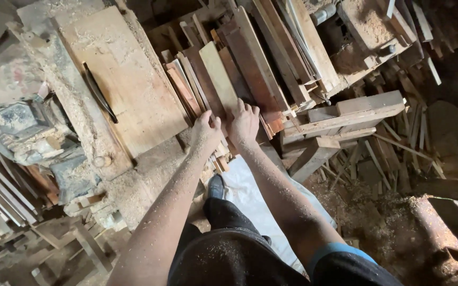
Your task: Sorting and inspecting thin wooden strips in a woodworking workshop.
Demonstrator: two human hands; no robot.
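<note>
Several worn machine parts (25,132) coated in sawdust sit at the far left, beside a dusty worktop (80,106) that carries a broad wooden board (123,74) with a dark curved strip (99,92) lying on it. Just right of the board, a stack of wooden planks (239,69) leans lengthwise. The left hand (206,130) rests on the near ends of the planks, its grip curled down over them. The right hand (244,123) lies flat beside it, fingers spread on a pale plank (218,77). Further right, loose offcuts (356,114) and scrap sticks (398,153) litter the floor.
</note>
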